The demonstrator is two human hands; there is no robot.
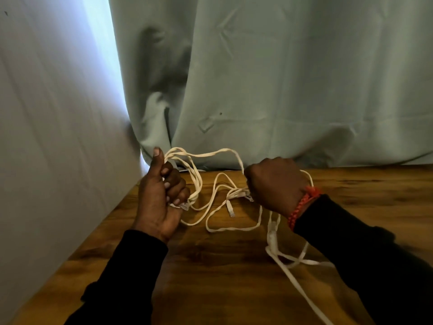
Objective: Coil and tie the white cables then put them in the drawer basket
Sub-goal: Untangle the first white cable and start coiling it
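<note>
Two hands worked one tangle of white cables (234, 202) over a wooden table (222, 277); how many separate cables could not be told. The left hand (161, 195) gripped several coiled loops, thumb up. The right hand (274, 184), one orange bracelet (302, 207) at its wrist, was fisted round a strand. A green curtain (281, 78) hung behind.

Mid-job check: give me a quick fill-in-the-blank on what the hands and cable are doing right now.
1. The left hand grips several ____ of the white cable.
2. The right hand wears an ____ braided bracelet.
3. Loose cable lies on the ____ table.
4. Behind hangs a pale green ____.

Missing: loops; orange; wooden; curtain
</note>
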